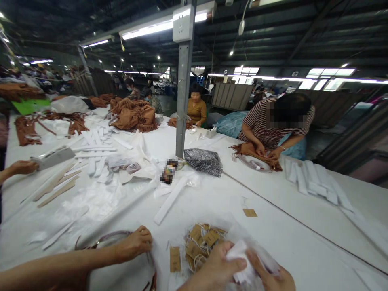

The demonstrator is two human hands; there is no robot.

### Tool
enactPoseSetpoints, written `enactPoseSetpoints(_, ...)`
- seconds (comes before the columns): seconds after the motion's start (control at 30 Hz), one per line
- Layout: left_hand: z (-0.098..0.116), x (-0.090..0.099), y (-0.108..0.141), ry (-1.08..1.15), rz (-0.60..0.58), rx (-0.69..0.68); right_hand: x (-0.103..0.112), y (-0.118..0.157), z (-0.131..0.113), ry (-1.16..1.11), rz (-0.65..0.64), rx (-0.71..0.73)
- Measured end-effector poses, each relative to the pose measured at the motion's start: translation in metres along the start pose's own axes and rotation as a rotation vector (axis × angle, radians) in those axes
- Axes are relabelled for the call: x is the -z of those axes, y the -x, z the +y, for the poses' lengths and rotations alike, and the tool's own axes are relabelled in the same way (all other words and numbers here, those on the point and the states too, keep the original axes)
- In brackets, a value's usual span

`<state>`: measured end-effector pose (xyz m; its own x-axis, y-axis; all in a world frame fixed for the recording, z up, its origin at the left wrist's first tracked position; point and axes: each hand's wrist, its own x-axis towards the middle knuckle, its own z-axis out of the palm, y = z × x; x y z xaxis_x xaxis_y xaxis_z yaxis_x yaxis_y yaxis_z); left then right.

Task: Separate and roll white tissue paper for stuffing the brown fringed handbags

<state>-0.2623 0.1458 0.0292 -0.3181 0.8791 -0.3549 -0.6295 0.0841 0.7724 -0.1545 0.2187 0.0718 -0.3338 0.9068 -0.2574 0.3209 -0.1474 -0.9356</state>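
Note:
My left hand (pixel 216 262) is closed on a small bundle of white slips (pixel 238 256), thumb across it. On the bundle's other side, my right hand (pixel 269 273) has its fingers against the slips and around the edge of a clear plastic bag (pixel 242 230). Brown paper hang tags (pixel 197 234) with white strings lie heaped in the bag's mouth, just beyond my left hand. One hang tag (pixel 175 258) rests on the table left of the heap. Another loose tag (pixel 250 212) is farther out on the right. Exactly what the slips are is blurred.
From the left, a co-worker's hand (pixel 133 244) holds a strap beside mine. Another person's hand (pixel 24 167) grips a grey-white box. Opposite, a person in a striped shirt (pixel 275 121) handles brown fringed material (pixel 257 155). A metal post (pixel 182 101) rises mid-table near a black-and-white bag (pixel 204 162).

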Motion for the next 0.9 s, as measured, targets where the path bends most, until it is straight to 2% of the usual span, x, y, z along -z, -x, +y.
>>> enactPoseSetpoints(0.1,0.001,0.001,-0.011,0.069,-0.025,0.008,-0.011,-0.014,-0.002,-0.012,0.015,0.012)
enactPoseSetpoints(0.27,0.008,0.019,-0.028,-0.108,-0.120,-0.038,-0.017,-0.034,0.009,0.021,0.020,-0.009)
enactPoseSetpoints(0.43,0.023,0.034,-0.047,-0.275,-0.123,-0.054,-0.020,-0.053,0.016,-0.020,0.013,-0.006)
enactPoseSetpoints(0.6,0.047,0.033,-0.073,-0.284,-0.134,-0.076,-0.029,-0.081,0.004,0.059,-0.026,-0.001)
enactPoseSetpoints(0.7,0.072,0.036,-0.096,-0.213,-0.042,-0.156,-0.023,-0.109,0.002,0.162,-0.092,0.098)
enactPoseSetpoints(0.77,0.097,0.043,-0.116,-0.172,0.084,-0.215,-0.009,-0.135,0.013,0.315,-0.051,0.172)
enactPoseSetpoints(0.83,0.129,0.056,-0.139,-0.167,0.167,-0.258,0.012,-0.164,0.038,0.536,0.052,0.184)
enactPoseSetpoints(0.9,0.166,0.072,-0.161,-0.169,0.238,-0.305,0.035,-0.191,0.074,0.708,0.109,0.164)
